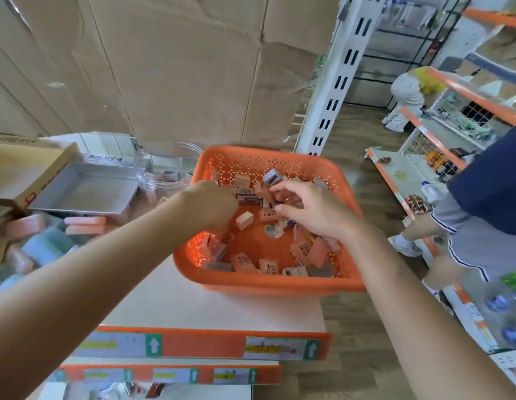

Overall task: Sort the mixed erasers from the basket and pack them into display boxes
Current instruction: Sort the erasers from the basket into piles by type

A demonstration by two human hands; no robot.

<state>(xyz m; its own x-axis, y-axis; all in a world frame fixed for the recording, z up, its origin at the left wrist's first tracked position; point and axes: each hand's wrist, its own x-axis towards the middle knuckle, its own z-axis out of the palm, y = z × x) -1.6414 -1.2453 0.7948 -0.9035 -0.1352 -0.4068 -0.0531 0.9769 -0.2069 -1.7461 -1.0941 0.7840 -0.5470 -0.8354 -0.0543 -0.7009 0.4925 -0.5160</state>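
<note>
Orange perforated plastic basket [331, 180] sat on a white shelf top with an orange price-label strip [204, 343]. Small pink and grey block erasers [245, 220], many in barcode sleeves, lay loose all over the basket floor.

Both hands were inside the basket. Left hand [210, 203] had its back to the camera and its fingers hidden. Barcode-sleeved erasers stuck out at its fingertips, but I could not tell whether it gripped them. Right hand [308, 212] had its fingers [285, 187] curled and its thumb tucked under, closed around a few erasers at the middle of the pile. A grey eraser stood just above those fingers.

Left of the basket was a shallow grey display box with a printed label [83, 192], its tray bare. A clear round plastic jar [167, 174] stood between box and basket with some erasers in it. Long pink eraser bars [83, 225] lay in front of the box.

Brown cardboard sheets [178, 67] stood behind. Another person in a navy top [496, 183] was at the right edge.
</note>
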